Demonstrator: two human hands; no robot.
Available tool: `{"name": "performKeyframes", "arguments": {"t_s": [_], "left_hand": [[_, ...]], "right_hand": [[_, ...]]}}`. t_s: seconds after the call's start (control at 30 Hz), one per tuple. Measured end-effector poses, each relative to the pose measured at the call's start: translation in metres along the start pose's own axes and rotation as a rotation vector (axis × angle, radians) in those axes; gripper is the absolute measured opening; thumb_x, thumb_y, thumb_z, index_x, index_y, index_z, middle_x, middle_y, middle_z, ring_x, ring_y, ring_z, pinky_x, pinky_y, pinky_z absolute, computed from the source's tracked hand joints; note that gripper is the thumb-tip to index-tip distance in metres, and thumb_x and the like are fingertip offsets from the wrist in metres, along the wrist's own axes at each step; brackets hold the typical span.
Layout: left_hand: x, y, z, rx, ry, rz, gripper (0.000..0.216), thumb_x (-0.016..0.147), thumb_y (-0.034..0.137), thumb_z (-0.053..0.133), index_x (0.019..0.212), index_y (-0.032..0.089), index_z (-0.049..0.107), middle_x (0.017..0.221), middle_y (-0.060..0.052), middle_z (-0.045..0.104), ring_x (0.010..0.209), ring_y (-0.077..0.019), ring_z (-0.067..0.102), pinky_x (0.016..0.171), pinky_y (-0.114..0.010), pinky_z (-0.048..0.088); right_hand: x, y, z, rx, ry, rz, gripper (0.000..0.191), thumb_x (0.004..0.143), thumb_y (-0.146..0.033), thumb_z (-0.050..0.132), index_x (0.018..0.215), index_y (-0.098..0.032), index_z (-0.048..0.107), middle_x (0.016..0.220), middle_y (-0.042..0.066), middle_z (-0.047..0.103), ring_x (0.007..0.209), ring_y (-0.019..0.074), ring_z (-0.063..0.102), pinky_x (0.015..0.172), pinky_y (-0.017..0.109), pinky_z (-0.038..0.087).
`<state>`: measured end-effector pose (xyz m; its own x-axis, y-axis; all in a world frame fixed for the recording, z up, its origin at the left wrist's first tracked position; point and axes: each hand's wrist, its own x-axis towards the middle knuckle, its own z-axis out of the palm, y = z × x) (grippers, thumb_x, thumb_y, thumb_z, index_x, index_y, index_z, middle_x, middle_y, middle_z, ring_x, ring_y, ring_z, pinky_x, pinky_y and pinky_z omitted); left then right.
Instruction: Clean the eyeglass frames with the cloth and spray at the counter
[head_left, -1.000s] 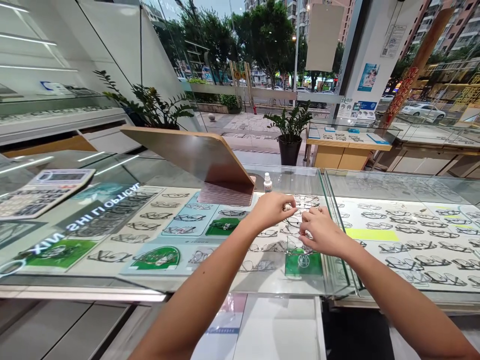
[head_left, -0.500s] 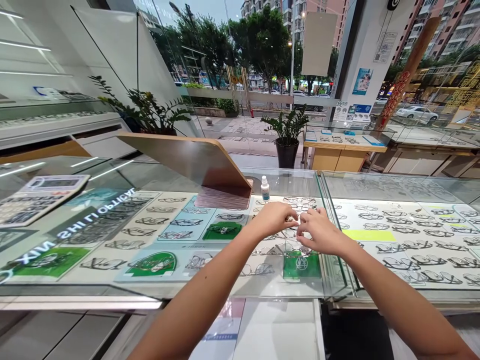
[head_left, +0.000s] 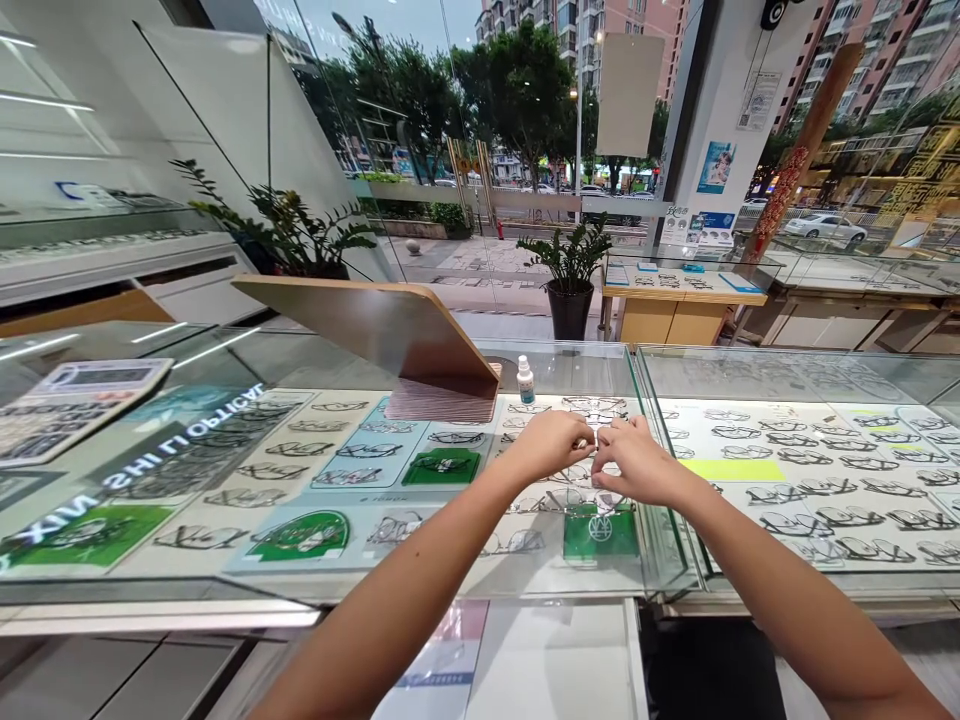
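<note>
My left hand (head_left: 556, 440) and my right hand (head_left: 636, 458) almost meet above the glass display counter (head_left: 315, 590). The fingers of both are bent and pinched together, and whatever is between them is too small or hidden to make out. Just behind my left hand stands a small white bottle (head_left: 526, 382) with a printed label. Rows of eyeglasses (head_left: 595, 405) lie beneath the glass around my hands. A green card (head_left: 600, 532) with a white emblem lies under the glass, nearer to me than my fingers.
A mirror-like tilted board (head_left: 375, 315) stands on the counter at left. Farther left lies a calculator (head_left: 82, 400). More eyeglasses (head_left: 791, 440) fill the right-hand case. Beyond the counter stands a potted plant (head_left: 568, 300). An open drawer (head_left: 555, 660) lies below the counter edge.
The view has shifted slightly, so everything sits a little lower and farther left. My two hands keep nearly the same pose, fingers pinched close together.
</note>
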<state>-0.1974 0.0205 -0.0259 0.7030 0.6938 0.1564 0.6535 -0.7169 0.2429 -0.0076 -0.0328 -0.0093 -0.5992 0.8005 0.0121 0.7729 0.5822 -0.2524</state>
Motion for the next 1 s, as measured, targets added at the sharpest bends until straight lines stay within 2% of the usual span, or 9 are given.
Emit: {"name": "performKeyframes", "arguments": {"t_s": [0.1,0.2,0.3,0.4,0.5,0.63,0.83,0.93,1.0], "left_hand": [[-0.001,0.0,-0.002,-0.05,0.058,-0.03,0.02,0.09,0.03,0.061,0.081,0.022,0.077,0.081,-0.006,0.072,0.077,-0.0209,0.064,0.063,-0.03,0.034],[-0.002,0.001,-0.007,-0.169,0.207,-0.147,0.023,0.09,0.032,0.059,0.077,0.021,0.075,0.081,-0.005,0.074,0.078,-0.0202,0.064,0.066,-0.029,0.037],[-0.003,0.004,-0.013,-0.391,0.399,-0.234,0.024,0.087,0.035,0.06,0.073,0.02,0.072,0.08,-0.004,0.074,0.078,-0.0191,0.064,0.068,-0.028,0.041],[-0.003,0.009,-0.016,-0.636,0.519,-0.263,0.028,0.085,0.044,0.064,0.072,0.019,0.071,0.072,-0.002,0.069,0.071,-0.017,0.06,0.067,-0.028,0.044],[-0.002,0.015,-0.016,-0.845,0.537,-0.268,0.037,0.082,0.053,0.069,0.072,0.018,0.071,0.067,0.0,0.061,0.059,-0.013,0.052,0.06,-0.027,0.043],[0.0,0.021,-0.013,-1.002,0.555,-0.212,0.039,0.077,0.055,0.076,0.07,0.017,0.072,0.075,-0.002,0.062,0.062,-0.012,0.052,0.056,-0.026,0.043],[-0.001,0.018,-0.011,-1.016,0.582,-0.119,0.036,0.079,0.053,0.078,0.074,0.017,0.077,0.094,-0.009,0.072,0.084,-0.0185,0.065,0.067,-0.028,0.053],[-0.003,0.018,-0.012,-1.01,0.549,-0.095,0.033,0.079,0.05,0.079,0.082,0.018,0.079,0.102,-0.01,0.075,0.096,-0.0223,0.069,0.075,-0.031,0.058],[-0.004,0.02,-0.012,-1.017,0.514,-0.093,0.032,0.076,0.046,0.083,0.09,0.018,0.08,0.106,-0.011,0.077,0.1,-0.0247,0.071,0.075,-0.031,0.06]], "right_hand": [[-0.002,0.002,-0.004,0.031,0.083,-0.003,0.013,0.093,-0.028,0.069,0.085,-0.023,0.078,0.092,0.006,0.069,0.096,0.0238,0.054,0.086,0.039,0.029],[-0.003,0.007,-0.009,0.099,0.297,0.057,0.022,0.095,-0.031,0.065,0.077,-0.02,0.071,0.083,0.004,0.068,0.09,0.0215,0.055,0.086,0.039,0.03],[-0.002,0.013,-0.011,0.233,0.507,0.154,0.032,0.097,-0.036,0.059,0.07,-0.019,0.064,0.072,0.001,0.063,0.077,0.0183,0.054,0.081,0.037,0.034],[0.002,0.015,-0.007,0.45,0.599,0.15,0.032,0.095,-0.044,0.061,0.075,-0.021,0.07,0.07,0.001,0.061,0.071,0.0175,0.052,0.072,0.033,0.038],[0.004,0.013,-0.003,0.635,0.634,0.112,0.031,0.09,-0.049,0.066,0.082,-0.021,0.074,0.068,0.0,0.059,0.068,0.0165,0.049,0.066,0.031,0.039],[0.005,0.008,-0.002,0.766,0.674,0.087,0.033,0.087,-0.051,0.07,0.079,-0.019,0.072,0.066,-0.002,0.054,0.064,0.0146,0.045,0.064,0.03,0.039],[0.005,0.012,-0.004,0.921,0.715,0.079,0.037,0.082,-0.057,0.074,0.078,-0.02,0.074,0.07,0.001,0.062,0.063,0.0147,0.047,0.061,0.03,0.041],[0.006,0.016,-0.003,0.98,0.723,0.079,0.039,0.08,-0.06,0.077,0.078,-0.021,0.075,0.072,0.002,0.066,0.065,0.0153,0.05,0.061,0.03,0.042],[0.007,0.018,-0.002,1.027,0.716,0.082,0.04,0.078,-0.061,0.078,0.077,-0.021,0.074,0.072,0.002,0.067,0.067,0.0162,0.053,0.063,0.03,0.044]]}}
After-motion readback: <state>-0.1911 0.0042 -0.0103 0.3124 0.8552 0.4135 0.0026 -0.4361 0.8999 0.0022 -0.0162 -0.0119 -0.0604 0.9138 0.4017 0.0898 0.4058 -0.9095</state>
